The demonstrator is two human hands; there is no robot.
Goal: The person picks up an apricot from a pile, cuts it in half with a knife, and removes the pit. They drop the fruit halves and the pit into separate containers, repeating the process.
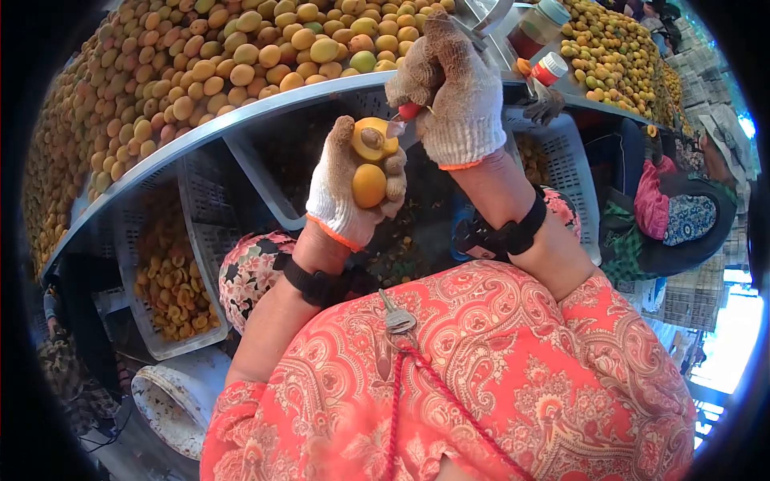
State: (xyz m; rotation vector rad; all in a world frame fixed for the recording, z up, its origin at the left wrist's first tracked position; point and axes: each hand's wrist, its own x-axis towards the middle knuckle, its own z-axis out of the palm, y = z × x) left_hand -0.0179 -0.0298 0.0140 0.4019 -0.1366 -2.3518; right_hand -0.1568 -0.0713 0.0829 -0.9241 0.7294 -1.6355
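Note:
Both hands wear white and brown knit gloves with orange cuffs. My left hand (357,180) holds a cut apricot half (371,138) with its brown pit showing, and below it in the palm lies a second apricot piece (370,186), rounded side up. Just to the right, my right hand (453,92) is closed round a small knife with a red handle (410,111). Its short blade (395,128) points down at the cut apricot's right edge. Much of the handle is hidden by the glove.
Whole apricots (241,56) heap behind the curved metal rim (265,103). Below stand crates (204,200), one holding apricot halves (172,293). A jar (539,24), a red bottle (549,69) and a white bucket (172,401) are around. Another person (682,200) sits at the right.

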